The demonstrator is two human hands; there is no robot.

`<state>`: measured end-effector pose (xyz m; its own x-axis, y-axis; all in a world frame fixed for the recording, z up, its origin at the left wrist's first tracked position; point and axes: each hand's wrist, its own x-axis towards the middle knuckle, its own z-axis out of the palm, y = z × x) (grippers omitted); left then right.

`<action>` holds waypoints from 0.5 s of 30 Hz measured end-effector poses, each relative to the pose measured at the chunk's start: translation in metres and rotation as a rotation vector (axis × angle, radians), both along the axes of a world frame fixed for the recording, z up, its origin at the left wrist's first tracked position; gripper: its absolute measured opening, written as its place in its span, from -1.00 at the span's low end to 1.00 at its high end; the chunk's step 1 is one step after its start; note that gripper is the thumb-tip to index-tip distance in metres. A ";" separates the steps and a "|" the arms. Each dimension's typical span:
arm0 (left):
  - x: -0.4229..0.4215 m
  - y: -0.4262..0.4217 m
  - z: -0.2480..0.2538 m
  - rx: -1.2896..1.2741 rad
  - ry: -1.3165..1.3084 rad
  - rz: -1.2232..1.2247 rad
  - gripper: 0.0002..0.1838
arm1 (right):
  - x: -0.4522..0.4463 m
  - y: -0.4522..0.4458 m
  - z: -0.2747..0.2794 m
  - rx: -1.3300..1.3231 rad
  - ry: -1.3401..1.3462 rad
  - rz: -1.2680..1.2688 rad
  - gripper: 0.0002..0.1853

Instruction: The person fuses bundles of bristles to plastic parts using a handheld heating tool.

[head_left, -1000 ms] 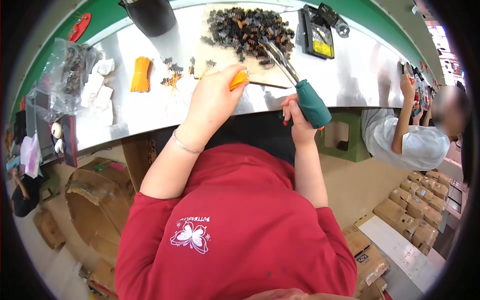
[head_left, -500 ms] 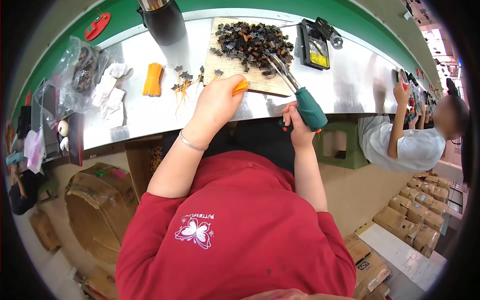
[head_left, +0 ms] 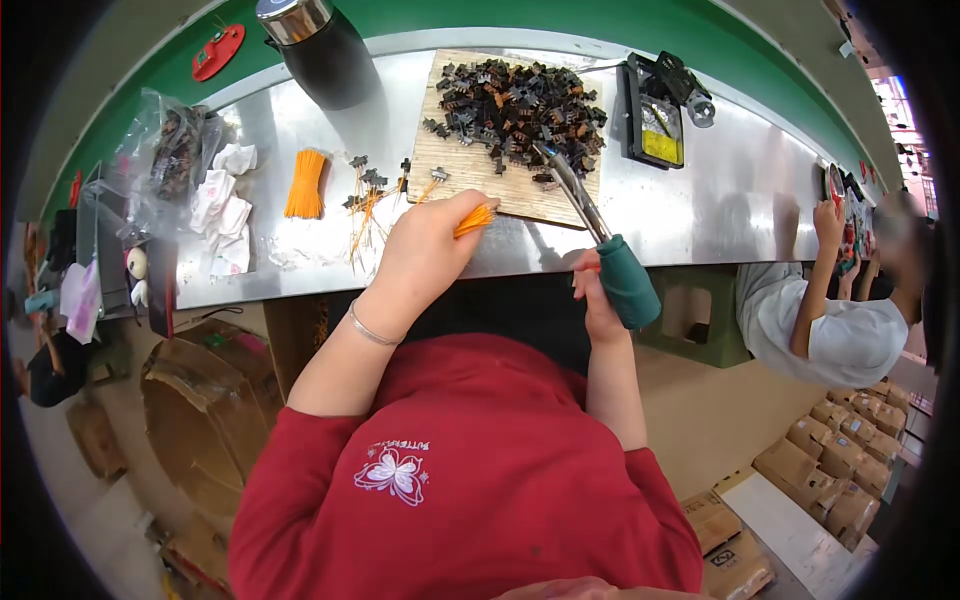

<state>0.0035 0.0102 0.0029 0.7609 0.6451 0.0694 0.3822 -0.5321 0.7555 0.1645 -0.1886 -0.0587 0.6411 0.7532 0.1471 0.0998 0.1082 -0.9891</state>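
My left hand [head_left: 432, 240] is closed round a bundle of short orange wires [head_left: 475, 220], just in front of the wooden board [head_left: 428, 160]. My right hand [head_left: 598, 300] grips the green handle of a soldering iron [head_left: 627, 283]. Its metal shaft slants up and left, the tip at the edge of a heap of small black parts [head_left: 520, 108] on the board. Left of the board lie several orange wires with black parts on their ends [head_left: 368, 200]. Farther left is another orange wire bundle [head_left: 305, 185].
A black flask [head_left: 325, 60] stands at the back. Right of the board is a black tray with a yellow sponge [head_left: 658, 145]. Crumpled tissues [head_left: 222, 205] and a plastic bag [head_left: 165, 150] lie left. A co-worker [head_left: 835, 320] sits at the right.
The view has tilted, so the bench sits lower in the frame. My left hand keeps the orange wires, and my right hand still holds the iron near the heap.
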 end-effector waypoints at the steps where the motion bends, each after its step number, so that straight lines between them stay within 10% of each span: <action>1: -0.001 0.001 -0.003 0.004 -0.061 -0.010 -0.79 | 0.001 -0.001 0.001 -0.016 -0.005 0.013 -0.80; 6: 0.004 -0.011 0.001 -0.086 -0.322 0.060 -0.78 | 0.001 -0.001 -0.004 0.016 0.055 -0.030 -0.84; 11: -0.009 -0.022 0.005 -0.921 -0.307 0.175 -0.92 | 0.002 -0.002 -0.006 0.029 0.014 -0.027 -0.84; 15: -0.015 -0.021 0.000 -0.779 -0.267 0.214 -0.93 | 0.000 0.000 -0.001 -0.006 0.004 -0.033 -0.85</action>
<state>-0.0114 -0.0105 0.0027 0.6384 0.7112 -0.2943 0.1722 0.2408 0.9552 0.1648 -0.1889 -0.0601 0.6666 0.7322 0.1397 0.0994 0.0985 -0.9902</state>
